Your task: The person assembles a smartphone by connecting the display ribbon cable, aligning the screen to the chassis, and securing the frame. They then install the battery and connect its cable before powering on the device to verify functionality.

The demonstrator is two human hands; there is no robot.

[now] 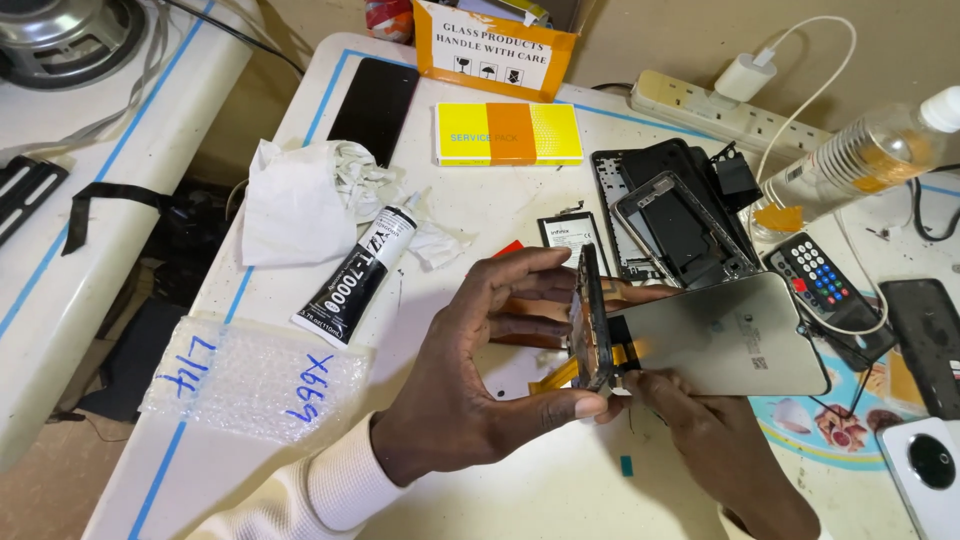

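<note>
Phone frame, dark and seen edge-on, stands upright above the white table, pinched between thumb and fingers of the left hand, while the grey screen panel lies swung open beside it, steadied from below by the right hand, whose fingers curl under the panel's near edge. By the look of it the two halves are apart though linked by an orange flex ribbon. Further right another bare frame rests flat, so assembly seems unfinished.
</note>
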